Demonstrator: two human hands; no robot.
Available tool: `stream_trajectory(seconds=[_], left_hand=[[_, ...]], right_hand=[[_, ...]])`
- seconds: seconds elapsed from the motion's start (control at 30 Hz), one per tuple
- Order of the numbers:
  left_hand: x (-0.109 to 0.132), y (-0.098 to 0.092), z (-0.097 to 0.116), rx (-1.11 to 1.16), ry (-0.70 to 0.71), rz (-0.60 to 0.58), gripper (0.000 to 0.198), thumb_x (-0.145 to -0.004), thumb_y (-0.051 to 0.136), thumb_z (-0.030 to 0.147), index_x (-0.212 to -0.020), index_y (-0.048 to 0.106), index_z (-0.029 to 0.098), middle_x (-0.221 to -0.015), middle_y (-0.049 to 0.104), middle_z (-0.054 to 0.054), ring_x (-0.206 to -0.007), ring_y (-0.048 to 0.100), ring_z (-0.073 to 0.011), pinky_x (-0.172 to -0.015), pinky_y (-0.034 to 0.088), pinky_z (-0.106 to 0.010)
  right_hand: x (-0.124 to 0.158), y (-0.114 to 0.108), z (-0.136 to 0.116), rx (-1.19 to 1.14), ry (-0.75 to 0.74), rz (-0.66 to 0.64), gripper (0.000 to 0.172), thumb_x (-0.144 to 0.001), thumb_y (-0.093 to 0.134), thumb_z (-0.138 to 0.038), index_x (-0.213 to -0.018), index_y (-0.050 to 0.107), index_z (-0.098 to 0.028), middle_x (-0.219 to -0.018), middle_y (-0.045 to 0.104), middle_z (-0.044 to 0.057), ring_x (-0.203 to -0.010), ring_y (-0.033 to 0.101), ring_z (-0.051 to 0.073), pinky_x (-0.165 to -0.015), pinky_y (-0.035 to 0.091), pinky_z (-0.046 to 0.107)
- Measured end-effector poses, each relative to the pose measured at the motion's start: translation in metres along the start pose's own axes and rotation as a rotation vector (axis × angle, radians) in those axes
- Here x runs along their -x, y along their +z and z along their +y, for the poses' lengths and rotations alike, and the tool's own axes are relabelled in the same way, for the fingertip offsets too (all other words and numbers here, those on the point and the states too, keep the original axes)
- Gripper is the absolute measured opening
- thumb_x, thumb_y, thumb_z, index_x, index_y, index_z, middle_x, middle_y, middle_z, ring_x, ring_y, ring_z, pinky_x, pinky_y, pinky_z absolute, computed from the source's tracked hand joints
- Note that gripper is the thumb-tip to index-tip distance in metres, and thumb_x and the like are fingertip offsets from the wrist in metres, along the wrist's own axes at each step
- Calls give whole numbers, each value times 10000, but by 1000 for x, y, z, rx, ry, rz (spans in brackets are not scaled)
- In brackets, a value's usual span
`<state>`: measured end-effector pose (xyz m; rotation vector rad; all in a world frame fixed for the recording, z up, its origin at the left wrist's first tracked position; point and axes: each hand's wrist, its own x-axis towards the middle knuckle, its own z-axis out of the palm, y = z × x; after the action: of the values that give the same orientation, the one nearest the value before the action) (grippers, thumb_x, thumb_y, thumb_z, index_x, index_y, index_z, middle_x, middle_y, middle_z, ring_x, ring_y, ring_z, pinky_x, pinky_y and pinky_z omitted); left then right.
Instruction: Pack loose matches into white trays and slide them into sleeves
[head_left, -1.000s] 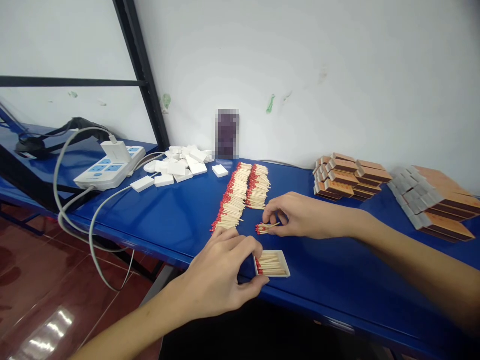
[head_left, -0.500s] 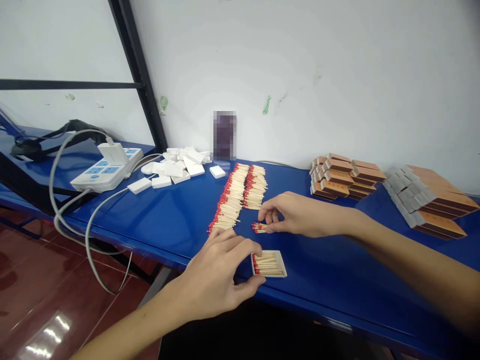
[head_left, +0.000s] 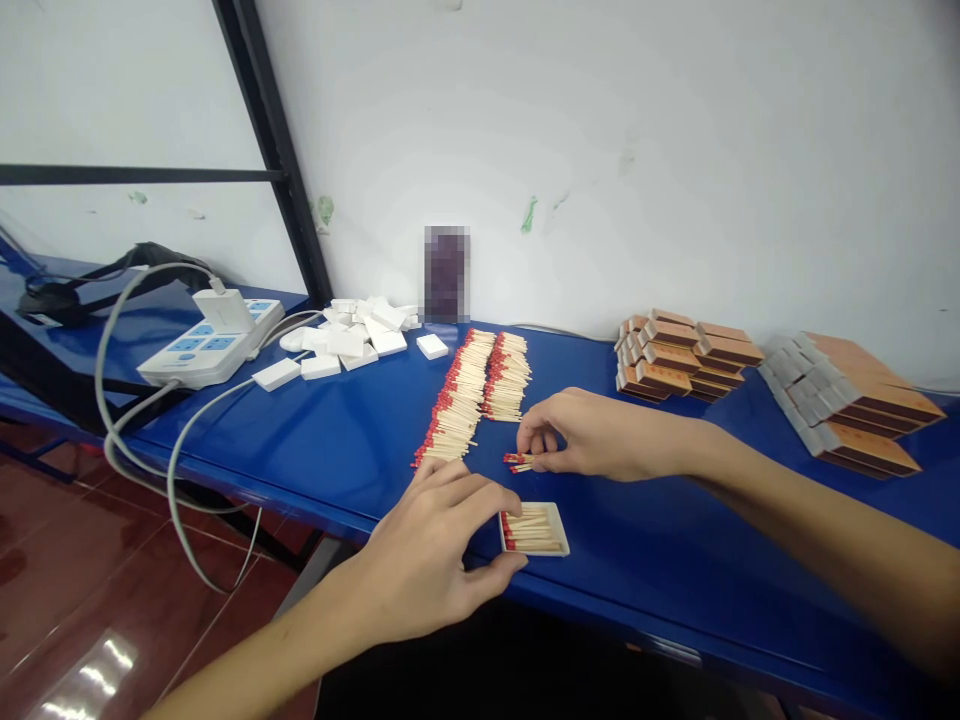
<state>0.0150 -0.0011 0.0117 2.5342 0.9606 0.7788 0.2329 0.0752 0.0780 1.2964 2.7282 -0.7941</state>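
Note:
My left hand [head_left: 442,550] grips the left end of a white matchbox tray [head_left: 559,530] between thumb and index finger, near the table's front edge. Inside the tray lies a layer of matches [head_left: 534,531], red heads to the left. Just behind it, my right hand [head_left: 574,430] pinches a small bunch of matches [head_left: 517,461], whose red heads stick out to the left of the fingertips. Beyond both hands, two rows of loose matches spread over the table: a long left row [head_left: 457,395] and a shorter right row [head_left: 508,375].
White trays [head_left: 360,330] lie heaped at the back left, beside a power strip [head_left: 214,340] with looping cables. Brown matchbox sleeves [head_left: 686,352] are stacked at the back right, with more boxes [head_left: 847,395] farther right. A blurred dark object [head_left: 447,275] stands against the wall.
The right hand's fingers have closed a little further on the small bunch, which has shifted slightly. My left hand keeps its place at the tray. The whole view has moved slightly.

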Motion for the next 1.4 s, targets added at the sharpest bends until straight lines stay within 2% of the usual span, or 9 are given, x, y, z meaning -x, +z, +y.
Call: stream_trajectory(seconds=[0.17, 0.3, 0.6, 0.73, 0.93, 1.4], left_hand=[[0, 0, 0, 6, 12, 5, 175, -875, 663, 258, -1014, 562, 228, -986, 656, -1, -928, 579, -195, -927, 390, -369], [-1, 0, 0, 10, 14, 10, 176, -875, 664, 255, -1017, 564, 226, -977, 658, 3, -915, 584, -187, -923, 390, -363], [0, 0, -1, 14, 0, 40, 245, -856, 691, 248, -1056, 549, 240, -1011, 659, 13, -948, 571, -188, -930, 392, -356], [1, 1, -2, 27, -59, 47, 190, -861, 668, 245, -940, 497, 224, -943, 639, 11, -901, 550, -190, -854, 416, -344], [0, 2, -1, 54, -74, 45, 242, -854, 642, 225, -853, 400, 224, -919, 616, 3, -854, 534, -188, -772, 423, -323], [-1, 2, -2, 46, -63, 47, 220, -861, 641, 218, -871, 421, 223, -915, 614, 13, -850, 529, -179, -781, 420, -316]], right_hand=[[1, 1, 2, 53, -7, 5, 73, -770, 628, -191, -792, 695, -176, -752, 719, 6, -664, 627, 144, -593, 425, 239], [2, 1, 4, 84, -20, 12, 92, -733, 598, -145, -778, 671, -180, -765, 719, -1, -670, 627, 143, -575, 410, 238], [2, 1, 5, 86, -38, 11, 81, -730, 591, -157, -763, 660, -186, -734, 703, -20, -642, 608, 125, -559, 397, 229], [1, 2, 5, 95, -52, 17, 82, -730, 594, -160, -775, 659, -182, -722, 686, -18, -620, 581, 120, -558, 392, 228], [3, 2, 2, 128, -53, 24, 62, -717, 595, -147, -742, 644, -178, -714, 673, -2, -622, 567, 130, -560, 374, 237], [1, 0, 2, 40, -94, 10, 78, -702, 589, -130, -720, 651, -172, -622, 598, -45, -571, 511, 96, -553, 372, 213]])
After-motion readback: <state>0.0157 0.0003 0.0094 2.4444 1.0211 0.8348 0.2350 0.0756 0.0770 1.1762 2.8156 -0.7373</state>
